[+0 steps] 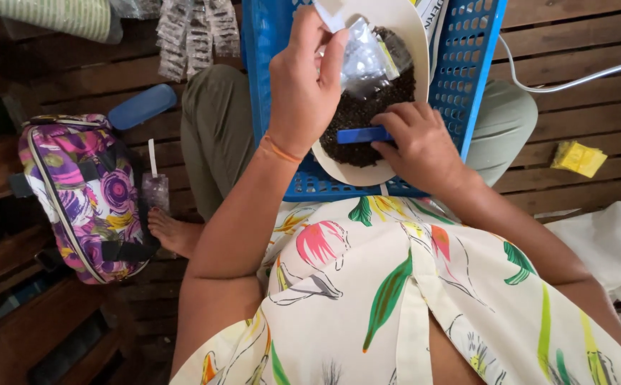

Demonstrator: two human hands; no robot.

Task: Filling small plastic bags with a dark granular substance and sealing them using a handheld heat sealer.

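My left hand (303,82) holds a small clear plastic bag (362,57) open above a white plate (403,18). The plate carries a heap of dark loose grains (360,117). My right hand (419,139) grips a small blue scoop (362,135) that lies flat on the dark heap, just below the bag. The plate rests inside a blue plastic basket (460,71) on my lap. An orange thread circles my left wrist.
A purple flowered bag (82,192) stands at the left on the wooden slat floor, with a plastic cup and straw (155,187) beside it. A blue case (143,105), hanging sachet strips (192,32), a white cable (574,80) and a yellow packet (578,157) lie around.
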